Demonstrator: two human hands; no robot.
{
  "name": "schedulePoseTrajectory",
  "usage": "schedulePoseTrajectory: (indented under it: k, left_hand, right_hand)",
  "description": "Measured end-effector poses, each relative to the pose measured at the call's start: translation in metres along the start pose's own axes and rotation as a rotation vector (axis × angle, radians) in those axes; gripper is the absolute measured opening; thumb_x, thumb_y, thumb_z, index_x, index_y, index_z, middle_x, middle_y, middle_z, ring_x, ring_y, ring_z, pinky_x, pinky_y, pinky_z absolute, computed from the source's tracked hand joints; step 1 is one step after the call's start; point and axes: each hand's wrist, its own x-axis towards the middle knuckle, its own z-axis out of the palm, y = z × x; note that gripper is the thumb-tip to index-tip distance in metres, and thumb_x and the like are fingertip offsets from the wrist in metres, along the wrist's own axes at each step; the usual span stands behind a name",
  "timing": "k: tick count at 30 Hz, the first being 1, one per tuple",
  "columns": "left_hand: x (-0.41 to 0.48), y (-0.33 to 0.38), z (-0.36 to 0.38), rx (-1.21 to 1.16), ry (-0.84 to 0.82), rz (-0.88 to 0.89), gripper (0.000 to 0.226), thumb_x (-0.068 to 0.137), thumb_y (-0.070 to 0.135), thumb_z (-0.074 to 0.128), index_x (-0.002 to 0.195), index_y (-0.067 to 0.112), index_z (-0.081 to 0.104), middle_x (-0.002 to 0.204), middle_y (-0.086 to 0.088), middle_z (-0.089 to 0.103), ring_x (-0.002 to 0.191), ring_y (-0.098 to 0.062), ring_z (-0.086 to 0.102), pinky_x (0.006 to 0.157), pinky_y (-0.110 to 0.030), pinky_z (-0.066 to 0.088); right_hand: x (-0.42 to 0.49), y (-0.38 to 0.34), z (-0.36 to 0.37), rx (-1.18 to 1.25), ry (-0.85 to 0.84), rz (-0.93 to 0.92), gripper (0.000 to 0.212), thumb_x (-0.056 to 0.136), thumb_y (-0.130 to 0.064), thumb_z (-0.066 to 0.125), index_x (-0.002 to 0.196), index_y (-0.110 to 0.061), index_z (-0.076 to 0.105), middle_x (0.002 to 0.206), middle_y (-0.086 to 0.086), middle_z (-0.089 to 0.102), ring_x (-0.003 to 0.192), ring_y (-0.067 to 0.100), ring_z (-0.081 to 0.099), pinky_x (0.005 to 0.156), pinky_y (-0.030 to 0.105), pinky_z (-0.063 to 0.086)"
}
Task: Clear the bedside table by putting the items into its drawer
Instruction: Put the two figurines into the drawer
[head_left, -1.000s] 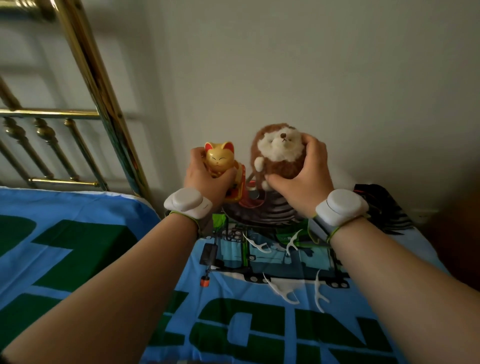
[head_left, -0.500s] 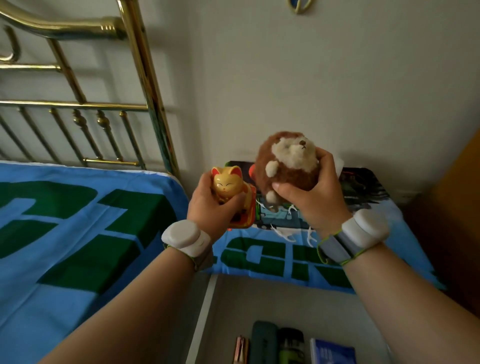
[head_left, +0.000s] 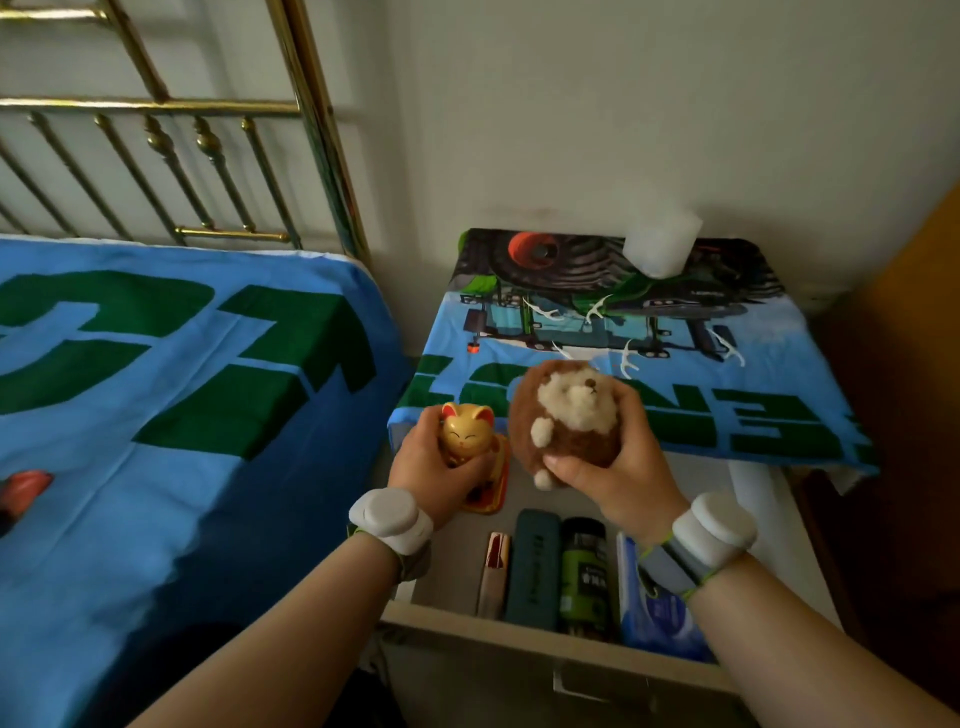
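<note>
Bare forearms; white rounded wrist device (head_left: 390, 514) each wrist, green cords

1. Two hands were in the middle of the frame: the left hand (head_left: 434, 467) and the right hand (head_left: 621, 467).
2. Two toys were held there: one gold cat (head_left: 467, 436) and one brown hedgehog (head_left: 566, 421).
3. Two white wristbands (head_left: 390, 515) sat lower down, one on each arm.
4. Four things lay in the open drawer (head_left: 519, 636) at the bottom: one red-and-white stick (head_left: 496, 571), one dark green case (head_left: 534, 564), one green jar (head_left: 583, 571) and one blue packet (head_left: 655, 618).
5. One white cup (head_left: 661, 244) stood at the upper right.
</note>
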Motion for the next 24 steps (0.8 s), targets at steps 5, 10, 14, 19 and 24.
schedulePoseTrajectory:
  k: [5, 10, 14, 19, 24]
  left_hand:
    - [-0.008, -0.015, 0.005, 0.027, 0.008, -0.019, 0.049, 0.068, 0.043, 0.073, 0.105, 0.042, 0.042, 0.103, 0.006, 0.059, 0.092, -0.012, 0.059, 0.079, -0.034, 0.052]
    - [-0.008, -0.026, 0.008, 0.072, -0.011, -0.045, 0.057, 0.068, 0.042, 0.073, 0.116, 0.033, 0.043, 0.110, 0.002, 0.057, 0.096, -0.015, 0.058, 0.082, -0.040, 0.054]
    - [-0.004, -0.032, 0.008, 0.108, -0.018, -0.067, 0.060, 0.069, 0.041, 0.073, 0.119, 0.029, 0.043, 0.110, -0.001, 0.057, 0.095, -0.017, 0.057, 0.082, -0.041, 0.054]
    - [-0.005, -0.040, 0.011, 0.151, -0.032, -0.039, 0.058, 0.069, 0.038, 0.073, 0.118, 0.028, 0.043, 0.107, 0.002, 0.053, 0.091, -0.015, 0.054, 0.078, -0.033, 0.049]
    - [-0.004, -0.046, 0.015, 0.223, -0.089, -0.039, 0.055, 0.069, 0.039, 0.072, 0.114, 0.030, 0.042, 0.101, 0.007, 0.046, 0.087, -0.012, 0.050, 0.071, -0.026, 0.041]
  right_hand:
    - [-0.024, 0.037, 0.011, -0.093, -0.076, 0.119, 0.083, 0.064, -0.012, 0.081, 0.123, -0.045, 0.034, 0.122, -0.016, 0.049, 0.113, -0.001, 0.051, 0.088, 0.015, 0.046]
    - [-0.033, 0.076, 0.026, -0.255, -0.178, 0.330, 0.089, 0.050, -0.043, 0.079, 0.124, -0.050, 0.030, 0.120, -0.015, 0.052, 0.111, 0.008, 0.053, 0.088, 0.022, 0.046]
    - [-0.030, 0.093, 0.035, -0.350, -0.211, 0.518, 0.076, 0.046, -0.050, 0.079, 0.100, -0.056, 0.026, 0.100, -0.018, 0.051, 0.083, -0.001, 0.052, 0.054, 0.011, 0.045]
    - [-0.027, 0.107, 0.032, -0.577, -0.371, 0.660, 0.093, 0.052, -0.055, 0.077, 0.123, -0.028, 0.023, 0.114, 0.000, 0.055, 0.091, 0.017, 0.059, 0.062, 0.029, 0.057]
    - [-0.023, 0.110, 0.027, -0.773, -0.427, 0.620, 0.100, 0.052, -0.064, 0.076, 0.127, -0.018, 0.029, 0.121, 0.004, 0.056, 0.103, 0.023, 0.058, 0.082, 0.035, 0.050]
